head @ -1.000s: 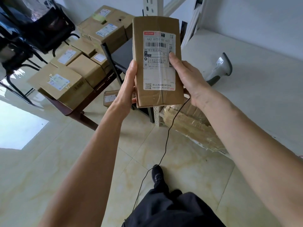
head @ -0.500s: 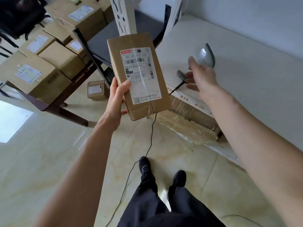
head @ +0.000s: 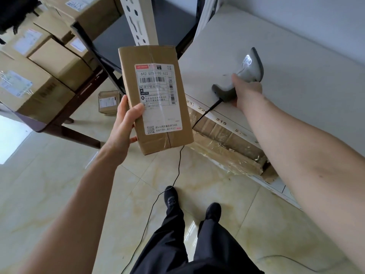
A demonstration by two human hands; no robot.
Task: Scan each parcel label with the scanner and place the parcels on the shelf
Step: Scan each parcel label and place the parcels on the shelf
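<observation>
Left hand (head: 123, 123) gripping the parcel (head: 156, 99) upright over the floor, thumb on its label (head: 158, 99), fingers hidden behind, right hand (head: 246, 91) closed round the scanner (head: 240, 80) handle on the shelf (head: 296, 86), fingertips hidden, shelf-edge numbers partly cut off, cable (head: 177, 165) trailing behind parcel.

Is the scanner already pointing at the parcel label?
No, the scanner lies on the shelf under the right hand, apart from the parcel.
</observation>
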